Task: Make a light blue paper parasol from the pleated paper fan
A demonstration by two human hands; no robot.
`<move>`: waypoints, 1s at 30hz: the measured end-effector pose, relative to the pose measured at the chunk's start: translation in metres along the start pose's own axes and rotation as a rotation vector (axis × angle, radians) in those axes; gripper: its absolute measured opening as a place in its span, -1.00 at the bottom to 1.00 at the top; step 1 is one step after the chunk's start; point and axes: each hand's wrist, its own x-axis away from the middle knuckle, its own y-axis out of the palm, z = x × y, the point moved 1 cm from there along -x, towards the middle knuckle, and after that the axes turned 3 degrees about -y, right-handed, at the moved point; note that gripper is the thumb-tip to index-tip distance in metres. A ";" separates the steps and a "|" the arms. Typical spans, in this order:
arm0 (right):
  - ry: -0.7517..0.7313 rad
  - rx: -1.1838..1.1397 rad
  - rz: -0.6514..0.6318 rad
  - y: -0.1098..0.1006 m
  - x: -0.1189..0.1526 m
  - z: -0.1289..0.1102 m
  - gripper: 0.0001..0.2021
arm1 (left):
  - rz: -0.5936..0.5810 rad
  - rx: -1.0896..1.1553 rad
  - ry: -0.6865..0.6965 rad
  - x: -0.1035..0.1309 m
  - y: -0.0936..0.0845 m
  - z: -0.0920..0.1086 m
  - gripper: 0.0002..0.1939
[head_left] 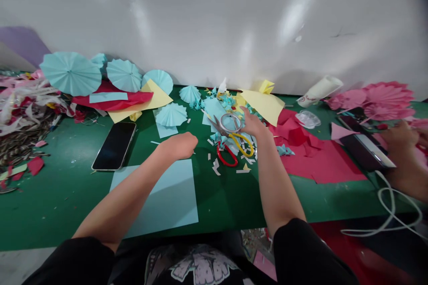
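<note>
Above the blue paper sheet, my left hand is closed in a loose fist; whatever it may hold is hidden. My right hand reaches to the scrap pile, its fingers partly hidden behind the wrist and beside a roll of clear tape. Scissors with one red and one yellow handle lie near that hand, blades pointing up and left. Blue paper scraps surround the tape. A pleated blue paper fan sits just beyond my left hand.
A phone lies at left, near a tangled heap. Pleated blue discs lean on the wall. Red paper, a white roll and a dark box with a cable are at right, beside another person's hands.
</note>
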 end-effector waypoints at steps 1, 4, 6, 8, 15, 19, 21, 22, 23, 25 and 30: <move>-0.006 -0.005 0.002 0.000 0.000 0.001 -0.06 | -0.013 -0.018 -0.005 0.000 -0.001 0.001 -0.82; -0.021 -0.025 0.004 0.002 -0.002 0.003 -0.06 | -0.050 -0.072 -0.016 0.002 -0.003 0.003 -0.81; -0.023 -0.040 0.006 0.002 -0.002 0.004 -0.08 | -0.052 -0.085 -0.017 0.003 -0.004 0.003 -0.80; -0.021 -0.056 0.017 0.002 -0.002 0.004 -0.13 | -0.046 -0.089 -0.015 0.003 -0.004 0.004 -0.80; -0.070 -0.136 0.120 -0.006 0.002 -0.005 -0.17 | 0.001 -0.086 0.004 0.003 -0.003 0.002 -0.81; -0.001 -0.193 0.387 -0.027 0.011 -0.014 -0.29 | 0.076 -0.080 0.010 0.004 -0.002 0.001 -0.84; -0.019 -0.223 0.599 -0.041 0.019 -0.021 -0.36 | 0.143 -0.077 0.008 0.004 -0.003 0.002 -0.84; -0.070 -0.250 0.672 -0.048 0.023 -0.026 -0.37 | 0.177 -0.079 0.003 0.004 -0.003 0.002 -0.81; -0.131 -0.270 0.727 -0.054 0.028 -0.031 -0.37 | 0.227 -0.078 -0.004 0.004 -0.005 0.003 -0.78; -0.239 -0.332 0.790 -0.063 0.037 -0.042 -0.38 | 0.388 -0.033 0.002 0.004 -0.008 0.006 -0.71; -0.391 -0.615 0.615 -0.069 0.055 -0.069 -0.32 | 0.758 0.378 0.085 0.013 -0.020 0.013 -0.58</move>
